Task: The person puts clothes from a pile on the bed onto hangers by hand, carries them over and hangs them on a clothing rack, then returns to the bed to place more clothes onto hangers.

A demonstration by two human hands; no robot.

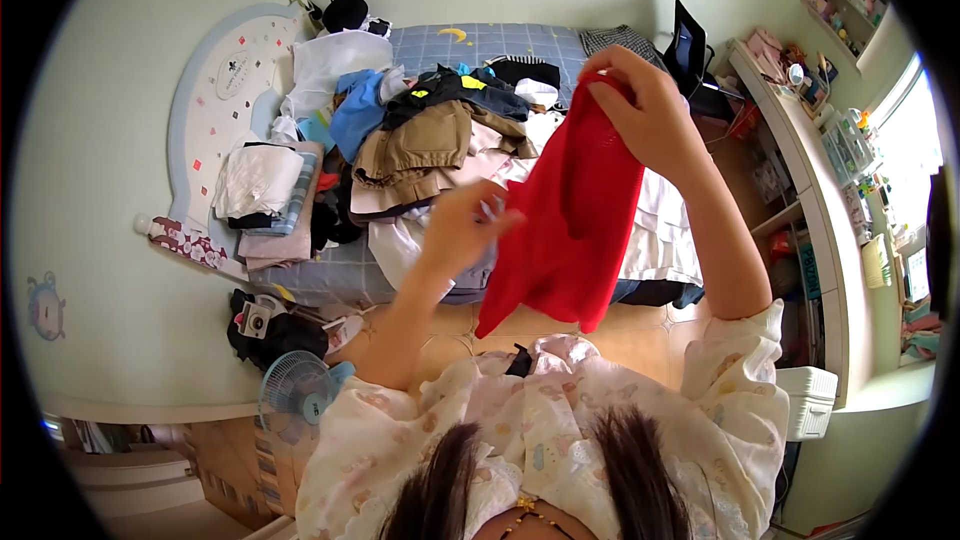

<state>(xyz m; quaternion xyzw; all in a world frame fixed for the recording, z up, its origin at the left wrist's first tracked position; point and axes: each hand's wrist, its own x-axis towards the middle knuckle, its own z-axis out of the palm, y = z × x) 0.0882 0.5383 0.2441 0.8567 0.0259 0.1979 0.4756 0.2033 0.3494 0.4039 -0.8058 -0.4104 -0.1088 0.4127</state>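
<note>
My right hand (640, 105) is raised over the bed, its fingers and thumb closed on the upper end of a red garment (575, 230). The cloth hangs down in loose folds, and its exact kind cannot be made out. Beside the garment's left edge is my left hand (470, 225), slightly blurred, with loosely bent fingers apart and nothing visible in them. Whether its fingertips touch the red cloth is unclear. Behind both hands lies a heap of clothes, with khaki shorts (415, 145), a blue garment (360, 115) and a dark garment with yellow patches (455, 90).
Folded clothes (262, 185) are stacked on the bed (425, 40) near its white headboard (215, 90). A blue fan (298, 390) and a black bag (285, 335) stand at lower left. Along the right wall runs a desk (810, 210) with small items, near a black laptop (688, 50).
</note>
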